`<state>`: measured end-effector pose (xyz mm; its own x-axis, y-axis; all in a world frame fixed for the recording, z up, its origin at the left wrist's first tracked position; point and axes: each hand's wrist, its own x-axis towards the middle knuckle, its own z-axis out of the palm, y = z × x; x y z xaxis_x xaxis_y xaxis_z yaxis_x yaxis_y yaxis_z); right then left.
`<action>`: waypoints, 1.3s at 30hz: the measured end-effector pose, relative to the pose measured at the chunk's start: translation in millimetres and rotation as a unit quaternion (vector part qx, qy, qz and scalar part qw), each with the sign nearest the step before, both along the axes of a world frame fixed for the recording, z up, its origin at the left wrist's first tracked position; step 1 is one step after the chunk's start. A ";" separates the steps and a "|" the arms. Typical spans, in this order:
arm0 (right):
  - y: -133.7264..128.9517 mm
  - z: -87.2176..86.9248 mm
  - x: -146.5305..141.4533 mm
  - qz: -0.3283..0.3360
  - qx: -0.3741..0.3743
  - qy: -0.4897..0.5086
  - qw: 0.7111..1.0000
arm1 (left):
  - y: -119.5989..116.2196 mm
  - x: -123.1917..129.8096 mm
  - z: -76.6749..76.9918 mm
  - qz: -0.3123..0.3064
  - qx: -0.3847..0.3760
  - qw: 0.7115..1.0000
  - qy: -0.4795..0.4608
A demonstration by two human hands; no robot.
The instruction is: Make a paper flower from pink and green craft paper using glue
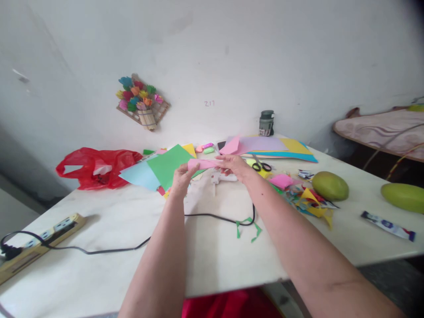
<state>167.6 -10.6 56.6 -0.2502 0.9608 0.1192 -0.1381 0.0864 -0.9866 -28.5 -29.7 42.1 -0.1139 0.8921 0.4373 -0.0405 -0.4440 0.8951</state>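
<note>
Between my two hands stretches a folded strip of pink paper (206, 164), held above the white table. My left hand (182, 177) pinches its left end with the thumb on top. The right end is gripped by the fingers of my right hand (233, 166). Just beneath my right hand lies a white glue gun (217, 178), partly covered by it. Green paper (170, 165) and light blue paper (141, 173) lie behind and left of my left hand. Scissors with black handles (261, 167) rest to the right of my right hand.
A power strip (43, 243) sits at the left edge, its black cord (112, 251) crossing the table (159, 274). Around it are a red plastic bag (99, 168), paper scraps (308, 198), a green mango (330, 185), a tube (388, 225) and a dark bottle (266, 123).
</note>
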 end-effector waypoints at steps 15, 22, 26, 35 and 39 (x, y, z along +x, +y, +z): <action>-3.2 6.1 2.4 -0.028 -0.043 -0.054 0.997 | 4.5 -4.8 -4.1 0.024 0.011 0.997 0.067; -2.0 4.0 2.7 -0.007 -0.055 -0.062 0.997 | -1.9 0.2 4.0 0.020 -0.029 0.999 0.042; -0.1 1.6 1.9 -0.034 -0.014 -0.044 0.998 | -2.1 -0.7 4.3 0.035 -0.042 0.998 0.021; 4.6 -5.9 -4.0 -0.083 0.279 -0.226 0.930 | 5.5 -4.2 -1.3 0.047 -0.084 0.994 -0.054; 10.2 -14.2 -9.0 -0.109 0.329 -0.285 0.894 | 4.7 -2.8 0.3 0.046 -0.106 0.991 -0.073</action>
<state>158.6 -0.3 42.4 -0.2656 0.7634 0.5888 0.4620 0.6369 -0.6172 -31.3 -25.0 42.4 -0.2476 0.9450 0.2136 -0.1448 -0.2541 0.9563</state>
